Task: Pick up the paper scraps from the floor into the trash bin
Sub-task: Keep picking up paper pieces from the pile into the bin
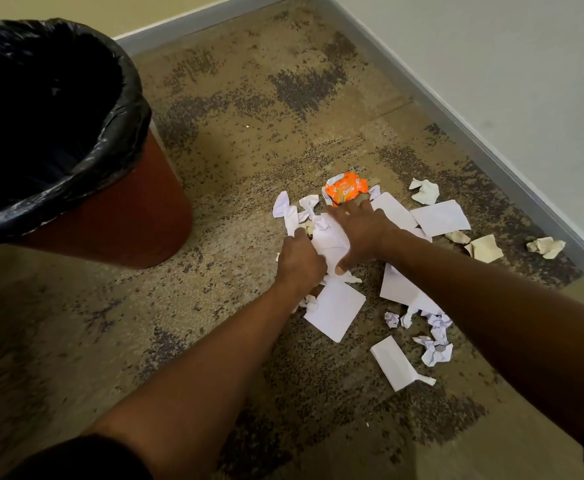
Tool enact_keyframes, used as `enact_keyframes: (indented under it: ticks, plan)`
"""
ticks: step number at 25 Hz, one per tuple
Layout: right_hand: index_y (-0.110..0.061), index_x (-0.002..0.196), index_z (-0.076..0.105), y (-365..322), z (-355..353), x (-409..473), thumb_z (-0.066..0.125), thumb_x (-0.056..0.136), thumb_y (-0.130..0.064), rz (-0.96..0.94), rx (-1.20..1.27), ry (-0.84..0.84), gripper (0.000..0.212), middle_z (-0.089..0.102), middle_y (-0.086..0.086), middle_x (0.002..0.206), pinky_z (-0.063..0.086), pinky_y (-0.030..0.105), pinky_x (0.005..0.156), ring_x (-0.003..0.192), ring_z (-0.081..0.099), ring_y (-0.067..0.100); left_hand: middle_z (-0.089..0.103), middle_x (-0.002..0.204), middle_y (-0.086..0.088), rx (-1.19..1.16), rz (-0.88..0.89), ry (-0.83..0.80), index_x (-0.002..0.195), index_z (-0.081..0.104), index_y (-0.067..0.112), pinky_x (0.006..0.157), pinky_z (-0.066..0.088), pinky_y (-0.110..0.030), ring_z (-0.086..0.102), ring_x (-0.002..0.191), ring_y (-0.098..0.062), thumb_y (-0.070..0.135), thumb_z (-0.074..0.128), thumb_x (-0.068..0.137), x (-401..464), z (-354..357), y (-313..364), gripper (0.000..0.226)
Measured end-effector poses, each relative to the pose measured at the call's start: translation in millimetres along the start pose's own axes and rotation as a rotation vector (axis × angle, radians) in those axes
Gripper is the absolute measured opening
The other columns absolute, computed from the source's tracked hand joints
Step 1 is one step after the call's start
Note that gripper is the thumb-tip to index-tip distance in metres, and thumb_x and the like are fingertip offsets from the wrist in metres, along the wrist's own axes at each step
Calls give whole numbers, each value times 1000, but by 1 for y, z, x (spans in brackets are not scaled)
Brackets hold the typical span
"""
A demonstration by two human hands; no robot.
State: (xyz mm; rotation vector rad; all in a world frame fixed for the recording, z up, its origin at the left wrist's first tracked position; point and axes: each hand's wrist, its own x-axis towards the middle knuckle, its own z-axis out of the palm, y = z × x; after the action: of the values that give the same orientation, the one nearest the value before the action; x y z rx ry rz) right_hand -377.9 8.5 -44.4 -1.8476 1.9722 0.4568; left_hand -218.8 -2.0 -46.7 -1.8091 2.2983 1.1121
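Several white paper scraps [335,310] lie scattered on the carpet, some flat, some crumpled. My left hand [299,263] has its fingers curled round a bunch of white scraps [330,242] in the middle of the pile. My right hand [361,230] lies spread with straight fingers on the same bunch, the thumb pointing down. An orange wrapper [344,188] sits just beyond my right fingertips. The trash bin [110,220], red-brown with a black liner [124,109], stands at the left, its mouth open and dark inside.
Beige crumpled tissues [484,247] lie to the right near the grey baseboard [491,154]. The white wall runs diagonally along the right. More flat sheets [441,216] and crumpled bits [436,351] lie right of my forearm. Patterned carpet [249,98] stretches toward the far corner.
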Motion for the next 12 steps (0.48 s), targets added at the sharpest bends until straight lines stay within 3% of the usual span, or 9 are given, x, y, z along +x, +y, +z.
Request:
enact_keyframes:
  ticks: [5, 9, 12]
  plan:
    - [-30, 152, 7, -8, 14, -17, 83, 54, -62, -23, 21, 20, 128, 19, 14, 156, 39, 53, 105, 141, 23, 38, 63, 123, -12, -219, -63, -31, 129, 52, 12, 92, 53, -44, 60, 112, -32, 20, 68, 86, 0, -1, 0, 46]
    - [-28, 151, 13, -13, 27, -32, 69, 78, -53, -76, -5, 134, 96, 35, 14, 149, 41, 52, 104, 131, 44, 34, 67, 112, -12, -381, -110, -64, 116, 54, 20, 80, 60, -47, 70, 95, -33, 16, 71, 84, -4, 2, 0, 36]
    - [-22, 149, 20, -20, 32, -46, 56, 91, -39, -140, 4, 203, 71, 45, 16, 140, 53, 45, 89, 116, 57, 33, 70, 104, -13, -536, -170, -94, 108, 55, 17, 75, 63, -46, 73, 74, -28, 7, 68, 88, -6, -5, 2, 26]
